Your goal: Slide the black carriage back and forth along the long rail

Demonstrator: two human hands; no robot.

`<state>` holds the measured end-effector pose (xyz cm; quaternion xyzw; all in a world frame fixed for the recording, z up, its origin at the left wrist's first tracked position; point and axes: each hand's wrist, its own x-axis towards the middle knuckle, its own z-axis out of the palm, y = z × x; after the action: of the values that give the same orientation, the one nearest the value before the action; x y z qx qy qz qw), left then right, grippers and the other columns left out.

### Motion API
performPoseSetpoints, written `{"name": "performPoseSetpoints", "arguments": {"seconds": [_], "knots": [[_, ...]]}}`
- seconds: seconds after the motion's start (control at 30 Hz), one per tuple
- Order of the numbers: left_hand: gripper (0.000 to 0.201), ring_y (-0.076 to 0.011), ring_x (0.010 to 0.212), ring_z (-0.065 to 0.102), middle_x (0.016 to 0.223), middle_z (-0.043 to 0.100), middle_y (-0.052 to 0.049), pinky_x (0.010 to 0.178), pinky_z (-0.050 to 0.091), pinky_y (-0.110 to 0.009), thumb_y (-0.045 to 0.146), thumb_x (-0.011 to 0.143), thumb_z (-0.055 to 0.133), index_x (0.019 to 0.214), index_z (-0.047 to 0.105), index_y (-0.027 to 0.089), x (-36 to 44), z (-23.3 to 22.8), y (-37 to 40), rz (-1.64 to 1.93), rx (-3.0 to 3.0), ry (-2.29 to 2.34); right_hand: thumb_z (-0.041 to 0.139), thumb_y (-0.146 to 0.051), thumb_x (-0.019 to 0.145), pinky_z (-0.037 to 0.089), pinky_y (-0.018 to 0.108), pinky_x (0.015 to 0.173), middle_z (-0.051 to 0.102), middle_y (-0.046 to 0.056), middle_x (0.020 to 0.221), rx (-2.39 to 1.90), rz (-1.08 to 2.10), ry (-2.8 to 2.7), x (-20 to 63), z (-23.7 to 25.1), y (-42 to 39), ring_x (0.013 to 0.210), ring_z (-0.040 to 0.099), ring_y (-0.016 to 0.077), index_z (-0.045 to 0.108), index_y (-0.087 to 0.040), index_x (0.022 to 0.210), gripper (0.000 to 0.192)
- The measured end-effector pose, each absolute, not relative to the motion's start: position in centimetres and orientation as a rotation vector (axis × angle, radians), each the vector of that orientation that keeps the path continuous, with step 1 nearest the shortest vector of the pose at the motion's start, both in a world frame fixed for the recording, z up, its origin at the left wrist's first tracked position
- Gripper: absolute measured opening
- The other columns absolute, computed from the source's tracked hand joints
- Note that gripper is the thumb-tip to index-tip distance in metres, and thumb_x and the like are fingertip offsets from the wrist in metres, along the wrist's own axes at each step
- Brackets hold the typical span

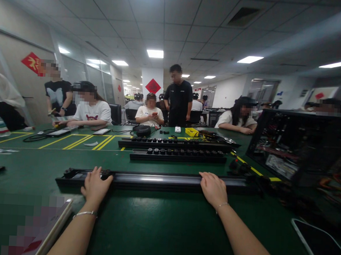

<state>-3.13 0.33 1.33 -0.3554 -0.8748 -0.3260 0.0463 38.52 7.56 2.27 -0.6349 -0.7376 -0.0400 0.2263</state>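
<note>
A long black rail with a shiny metal rod along its middle lies crosswise on the green table in front of me. Near its left end, my left hand grips it from above, fingers over the far side and thumb spread to the right, beside a small dark block on the rail. Farther along, my right hand holds the right part of the same rail, its fingers close together over the top. The undersides of both hands are hidden. The rail's right end fades into dark clutter.
Behind the rail lie two more black rails carrying rows of small round parts. An open computer case stands at right, with a phone nearer me. A yellow bin sits farther back. Several people sit or stand around the table.
</note>
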Motion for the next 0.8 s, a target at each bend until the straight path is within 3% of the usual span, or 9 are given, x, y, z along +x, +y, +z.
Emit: {"name": "performPoseSetpoints", "arguments": {"seconds": [0.1, 0.27, 0.8], "knots": [[0.060, -0.0303, 0.136, 0.014, 0.148, 0.025, -0.002, 0.102, 0.015, -0.065, 0.055, 0.075, 0.038, 0.129, 0.043, 0.027, -3.2, 0.9, 0.3, -0.953, -1.126, -2.706, 0.029, -0.028, 0.085, 0.031, 0.037, 0.094, 0.058, 0.000, 0.121, -1.725, -0.137, -2.031, 38.5, 2.1, 7.7, 0.116, 0.044, 0.0179, 0.059, -0.027, 0.115, 0.042], [0.054, -0.0281, 0.135, 0.017, 0.142, 0.037, 0.002, 0.104, 0.012, -0.063, 0.057, 0.076, 0.035, 0.123, 0.049, 0.033, -3.3, 1.0, 0.0, -0.958, -1.172, -2.712, 0.029, -0.028, 0.085, 0.031, 0.037, 0.093, 0.059, 0.000, 0.120, -1.718, -0.150, -2.014, 38.5, 1.9, 7.7, 0.116, 0.045, 0.0182, 0.060, -0.027, 0.113, 0.042], [0.056, -0.0310, 0.135, 0.017, 0.144, 0.035, 0.000, 0.101, 0.015, -0.065, 0.057, 0.075, 0.039, 0.125, 0.047, 0.033, -3.3, 1.9, -0.4, -0.884, -1.260, -2.750, 0.027, -0.028, 0.086, 0.032, 0.037, 0.092, 0.058, 0.001, 0.121, -1.736, -0.149, -2.037, 38.6, 2.1, 7.7, 0.116, 0.045, 0.0189, 0.059, -0.027, 0.115, 0.043]]}}
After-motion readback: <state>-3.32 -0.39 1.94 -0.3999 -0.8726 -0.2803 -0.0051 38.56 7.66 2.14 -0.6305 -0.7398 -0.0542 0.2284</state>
